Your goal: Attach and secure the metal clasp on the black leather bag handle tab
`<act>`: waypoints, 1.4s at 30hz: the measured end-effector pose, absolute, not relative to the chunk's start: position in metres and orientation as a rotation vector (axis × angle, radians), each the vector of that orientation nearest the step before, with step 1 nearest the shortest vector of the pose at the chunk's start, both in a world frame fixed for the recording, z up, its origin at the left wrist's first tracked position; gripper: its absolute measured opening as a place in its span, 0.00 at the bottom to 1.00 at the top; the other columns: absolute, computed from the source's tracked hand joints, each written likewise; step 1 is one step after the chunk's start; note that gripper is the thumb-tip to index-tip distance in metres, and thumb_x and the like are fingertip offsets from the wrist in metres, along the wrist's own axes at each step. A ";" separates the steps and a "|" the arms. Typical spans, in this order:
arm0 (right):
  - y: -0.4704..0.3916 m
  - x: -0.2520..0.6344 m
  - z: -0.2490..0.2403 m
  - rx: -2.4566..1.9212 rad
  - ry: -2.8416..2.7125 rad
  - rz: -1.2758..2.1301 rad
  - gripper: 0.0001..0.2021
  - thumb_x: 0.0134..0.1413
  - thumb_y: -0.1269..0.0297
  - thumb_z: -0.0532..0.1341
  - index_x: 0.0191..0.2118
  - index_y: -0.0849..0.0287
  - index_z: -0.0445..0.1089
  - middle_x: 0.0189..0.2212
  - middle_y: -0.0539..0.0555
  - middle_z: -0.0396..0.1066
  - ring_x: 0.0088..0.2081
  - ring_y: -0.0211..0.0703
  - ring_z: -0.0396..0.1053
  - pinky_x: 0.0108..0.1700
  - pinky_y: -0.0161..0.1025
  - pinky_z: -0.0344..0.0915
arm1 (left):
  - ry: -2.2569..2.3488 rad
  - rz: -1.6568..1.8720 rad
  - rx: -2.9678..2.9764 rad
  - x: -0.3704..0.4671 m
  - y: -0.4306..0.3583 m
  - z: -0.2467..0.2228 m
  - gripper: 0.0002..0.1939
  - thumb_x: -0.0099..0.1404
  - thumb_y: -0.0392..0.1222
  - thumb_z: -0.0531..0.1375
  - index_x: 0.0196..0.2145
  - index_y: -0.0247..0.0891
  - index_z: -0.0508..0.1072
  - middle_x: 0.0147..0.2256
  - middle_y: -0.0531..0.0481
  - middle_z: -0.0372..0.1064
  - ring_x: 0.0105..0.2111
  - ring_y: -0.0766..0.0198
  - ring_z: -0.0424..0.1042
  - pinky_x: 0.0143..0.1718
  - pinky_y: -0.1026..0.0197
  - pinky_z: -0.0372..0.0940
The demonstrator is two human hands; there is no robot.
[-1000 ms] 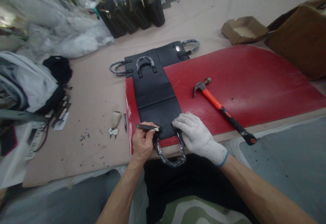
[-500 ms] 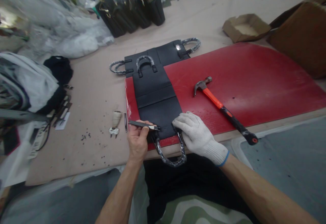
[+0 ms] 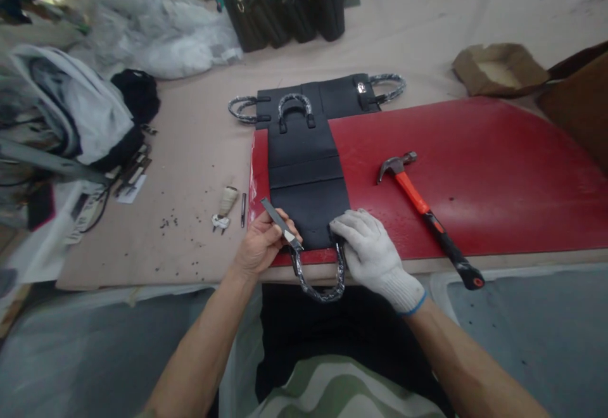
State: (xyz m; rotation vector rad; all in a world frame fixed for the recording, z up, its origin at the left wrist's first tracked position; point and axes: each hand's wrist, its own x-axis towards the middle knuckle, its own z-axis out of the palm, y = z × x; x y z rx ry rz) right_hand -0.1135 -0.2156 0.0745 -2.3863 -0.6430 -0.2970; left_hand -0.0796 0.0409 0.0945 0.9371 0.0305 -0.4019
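My left hand (image 3: pixel 261 240) is bare, thumb and fingers closed narrow on a slim grey metal tool (image 3: pixel 275 215), its tip angled down to the left end of a black-and-silver, plastic-wrapped loop handle (image 3: pixel 323 294). My right hand (image 3: pixel 373 253), in a white knit glove with a blue cuff edge, has its fingers bent over the handle's right end; I cannot tell how firmly they grip. That handle hangs from the near edge of a smooth black panel (image 3: pixel 308 183), which lies lengthwise on a glossy red sheet (image 3: pixel 475 183) in front of me. A second black panel (image 3: pixel 332 95) lies crosswise at its far end, wrapped loops at both sides.

On the sheet to my right I see a claw hammer (image 3: pixel 418 206) with an orange and black handle. To the left, on the pinkish table (image 3: pixel 190 152), sit a dark thin rod (image 3: pixel 244 209) and a cloth-wrapped tool (image 3: pixel 225 206) with two prongs.

Farther out, a shallow open cardboard tray (image 3: pixel 498 69) shows only its pale bottom, beside a larger brown cardboard box (image 3: pixel 579 101) whose inside I cannot see. Black upright bags (image 3: pixel 285 12) stand in a row, clear plastic in some openings; what else they hold, I can't tell
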 end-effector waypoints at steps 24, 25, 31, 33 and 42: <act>-0.216 -0.114 0.074 -2.386 -0.640 -0.242 0.23 0.58 0.77 0.55 0.58 0.58 0.69 0.56 0.58 0.70 0.61 0.56 0.63 0.69 0.62 0.56 | -0.168 0.116 1.838 -0.106 0.028 0.067 0.07 0.72 0.40 0.61 0.44 0.39 0.77 0.43 0.45 0.79 0.44 0.57 0.79 0.50 0.55 0.73; -0.217 -0.114 0.074 -2.387 -0.642 -0.245 0.23 0.58 0.77 0.55 0.58 0.58 0.69 0.56 0.58 0.70 0.61 0.56 0.63 0.69 0.62 0.56 | -0.164 0.112 1.833 -0.105 0.027 0.065 0.07 0.72 0.40 0.61 0.44 0.39 0.77 0.43 0.45 0.79 0.45 0.57 0.79 0.51 0.55 0.73; -0.217 -0.114 0.074 -2.376 -0.638 -0.241 0.23 0.58 0.77 0.55 0.58 0.57 0.68 0.57 0.58 0.70 0.61 0.56 0.63 0.69 0.63 0.56 | -0.136 0.100 1.832 -0.104 0.027 0.061 0.07 0.72 0.41 0.61 0.44 0.38 0.76 0.43 0.44 0.79 0.45 0.56 0.79 0.50 0.54 0.74; -0.217 -0.114 0.074 -2.375 -0.635 -0.238 0.24 0.57 0.77 0.55 0.58 0.57 0.68 0.57 0.58 0.70 0.61 0.56 0.63 0.69 0.63 0.56 | -0.132 0.106 1.840 -0.104 0.027 0.061 0.07 0.72 0.41 0.60 0.44 0.38 0.76 0.43 0.44 0.79 0.45 0.56 0.79 0.50 0.53 0.74; -0.217 -0.113 0.079 -2.336 -0.626 -0.244 0.23 0.57 0.77 0.55 0.57 0.56 0.68 0.56 0.58 0.70 0.60 0.56 0.64 0.68 0.62 0.56 | -0.308 0.259 2.043 -0.100 0.022 0.068 0.06 0.71 0.39 0.58 0.44 0.40 0.74 0.40 0.48 0.80 0.41 0.58 0.79 0.48 0.56 0.74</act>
